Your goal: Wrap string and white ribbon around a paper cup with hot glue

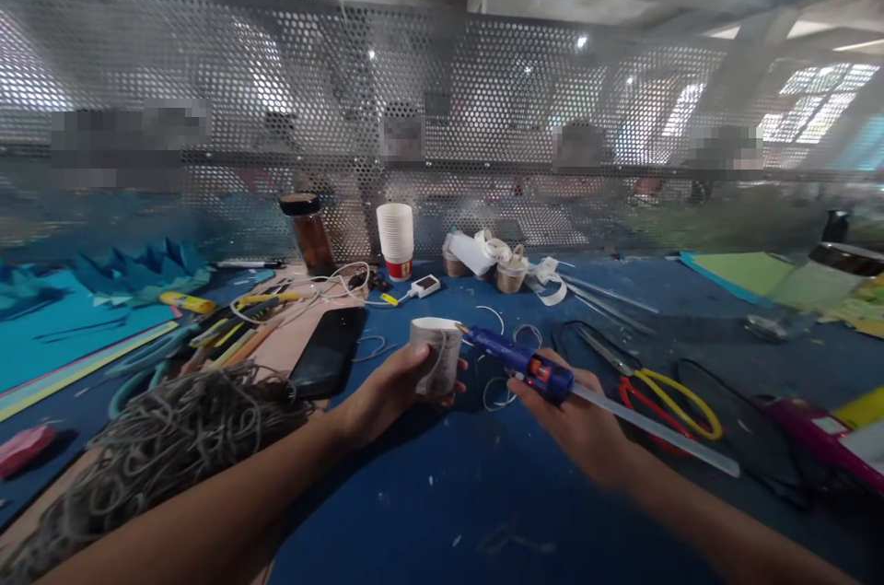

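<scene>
My left hand (397, 387) is closed around a paper cup (436, 355) whose outside is wrapped in grey cord, with a white rim showing at the top. A blue glue gun (511, 353) is gripped in my right hand (576, 415). Its nozzle is at the cup's upper right rim; whether it touches cannot be made out. From the gun's back end a long clear glue stick (656, 428) sticks out toward the lower right. Thin loops of cord (498, 391) lie on the blue table (442, 493) between my hands.
Left of my arm lie a tangled heap of grey cord (180, 438), a black phone (329, 350) and teal scissors (138, 382). Stacked paper cups (396, 239), a brown jar (308, 235) and wrapped cups (511, 272) stand behind. Red-and-yellow-handled scissors (680, 401) lie right. Perforated metal screen (456, 87) closes the back.
</scene>
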A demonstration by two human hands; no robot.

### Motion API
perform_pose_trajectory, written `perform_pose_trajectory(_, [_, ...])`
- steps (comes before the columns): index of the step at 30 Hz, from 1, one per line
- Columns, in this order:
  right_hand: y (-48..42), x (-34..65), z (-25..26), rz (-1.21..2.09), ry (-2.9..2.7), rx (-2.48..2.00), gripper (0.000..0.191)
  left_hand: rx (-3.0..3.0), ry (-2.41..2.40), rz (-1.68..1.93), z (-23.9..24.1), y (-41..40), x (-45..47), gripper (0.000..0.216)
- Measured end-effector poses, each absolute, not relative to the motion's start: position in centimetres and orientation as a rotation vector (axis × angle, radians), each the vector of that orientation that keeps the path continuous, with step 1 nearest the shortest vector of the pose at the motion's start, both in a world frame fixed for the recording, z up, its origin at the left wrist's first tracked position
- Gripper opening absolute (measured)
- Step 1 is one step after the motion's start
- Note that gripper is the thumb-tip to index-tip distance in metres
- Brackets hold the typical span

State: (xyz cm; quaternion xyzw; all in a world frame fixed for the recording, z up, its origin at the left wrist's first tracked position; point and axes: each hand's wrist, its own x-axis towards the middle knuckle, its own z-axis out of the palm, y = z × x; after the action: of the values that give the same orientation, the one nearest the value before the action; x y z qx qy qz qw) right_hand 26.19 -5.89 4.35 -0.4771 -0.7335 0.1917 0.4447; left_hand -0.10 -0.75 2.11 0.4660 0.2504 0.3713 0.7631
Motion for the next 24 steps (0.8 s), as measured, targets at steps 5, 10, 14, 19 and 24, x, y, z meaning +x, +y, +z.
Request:
perform_pose_trajectory(5, [-6.52, 26.21, 4.66, 0.444, -1.936, -1.159, 0.024, 1.038, 0.566, 0.818, 2.07, -0.95, 0.03, 0.049])
perform_pose_trajectory(10, [-6.61, 26.40, 4.78, 0.449, -1.971, -1.134, 0.022, 1.037, 0.560, 0.819, 2.24, -1.08, 0.09, 0.044])
perform_pose_trajectory(14, [-6.49, 26.41, 4.50, 0.503, -1.963, -1.105, 0.022, 1.026, 0.526, 0.819, 2.21, -0.92, -0.02, 0.041])
perform_pose_trajectory(19, [-6.51, 26.49, 4.50, 0.513, -1.983, -1.114, 0.019, 1.034, 0.533, 0.807, 2.25, -0.87, -0.05, 0.041])
perform_pose_trajectory(24, [-6.61, 26.60, 4.58, 0.509, -2.005, -1.114, 0.018, 1.061, 0.594, 0.814, 2.66, -1.09, 0.10, 0.049])
